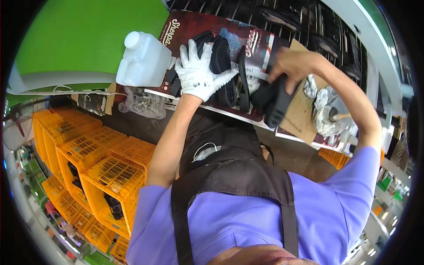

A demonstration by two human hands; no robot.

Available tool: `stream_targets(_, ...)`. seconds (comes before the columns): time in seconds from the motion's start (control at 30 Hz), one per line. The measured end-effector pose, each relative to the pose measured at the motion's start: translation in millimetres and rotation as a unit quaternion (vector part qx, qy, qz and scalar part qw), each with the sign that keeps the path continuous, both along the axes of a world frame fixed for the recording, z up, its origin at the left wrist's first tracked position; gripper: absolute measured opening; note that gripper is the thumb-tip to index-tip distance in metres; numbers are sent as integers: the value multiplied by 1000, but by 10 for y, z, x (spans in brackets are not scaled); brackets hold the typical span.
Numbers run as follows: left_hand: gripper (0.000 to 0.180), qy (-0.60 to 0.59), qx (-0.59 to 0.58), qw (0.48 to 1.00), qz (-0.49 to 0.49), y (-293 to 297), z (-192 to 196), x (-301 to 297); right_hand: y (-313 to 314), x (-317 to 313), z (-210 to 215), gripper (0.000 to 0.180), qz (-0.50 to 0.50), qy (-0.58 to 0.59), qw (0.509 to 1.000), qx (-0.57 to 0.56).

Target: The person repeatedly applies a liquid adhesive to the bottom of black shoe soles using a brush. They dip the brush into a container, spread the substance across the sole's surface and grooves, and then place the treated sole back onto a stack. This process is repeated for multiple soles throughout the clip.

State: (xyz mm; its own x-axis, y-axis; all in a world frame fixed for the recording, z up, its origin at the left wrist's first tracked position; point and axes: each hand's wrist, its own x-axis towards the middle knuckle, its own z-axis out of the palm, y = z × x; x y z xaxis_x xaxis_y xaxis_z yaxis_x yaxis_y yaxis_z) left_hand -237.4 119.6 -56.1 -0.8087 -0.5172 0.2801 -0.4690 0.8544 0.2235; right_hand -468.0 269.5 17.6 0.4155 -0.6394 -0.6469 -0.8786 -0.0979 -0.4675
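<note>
My left hand (197, 73), in a white glove, grips a black shoe sole (221, 55) standing on edge among other black soles (242, 79) on a dark red printed board (190, 26). My right hand (293, 62), bare, holds a black sandal-like shoe piece (274, 101) by its upper end, just right of the soles. The piece hangs down over the board's near edge.
A white plastic jug (143, 59) stands left of the gloved hand. Crumpled foil and a brush (329, 115) lie on cardboard (300, 112) at right. Stacked yellow crates (104, 163) sit at lower left. A black rack of soles (318, 26) runs behind. A green surface (88, 35) is upper left.
</note>
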Motion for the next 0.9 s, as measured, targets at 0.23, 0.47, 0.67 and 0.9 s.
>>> stream_targets(0.23, 86, 24, -54, 998, 3, 66, -26, 38, 274, 287, -321, 54, -289, 184, 844, -413)
stream_targets(0.47, 83, 31, -33, 999, 20, 102, 10, 156, 672, 1095, -345, 77, -735, -87, 657, -145)
stream_targets(0.67, 76, 62, -24, 998, 3, 129, 32, 189, 508, 1422, -576, 62, -762, -122, 587, -245)
stream_targets(0.9, 74, 94, -25, 995, 9, 80, 42, 227, 486, 1420, -369, 47, -615, -152, 743, -218)
